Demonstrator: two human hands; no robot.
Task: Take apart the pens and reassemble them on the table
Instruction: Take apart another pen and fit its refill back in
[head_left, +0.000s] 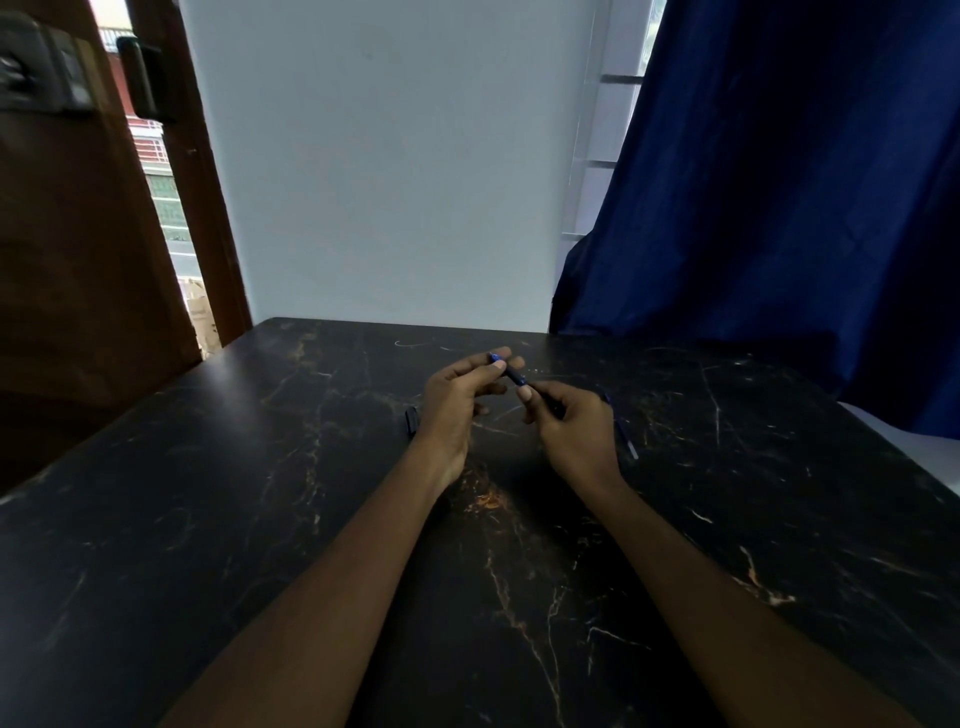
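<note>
No readable text, label, brand, number or sign appears on anything in view.

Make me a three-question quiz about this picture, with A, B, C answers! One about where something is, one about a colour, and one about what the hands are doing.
1. Where does the small dark pen part lie?
A. On the table beside the left wrist
B. On the curtain
C. In the right palm

2. What colour is the curtain?
A. Red
B. Dark blue
C. Yellow

3. What is happening with the blue pen?
A. It lies alone on the table
B. It stands upright in a cup
C. Both hands hold it above the table

Answers:
1 A, it rests on the table just left of that wrist.
2 B, the cloth is deep blue.
3 C, the left hand and right hand pinch its two ends.
</note>
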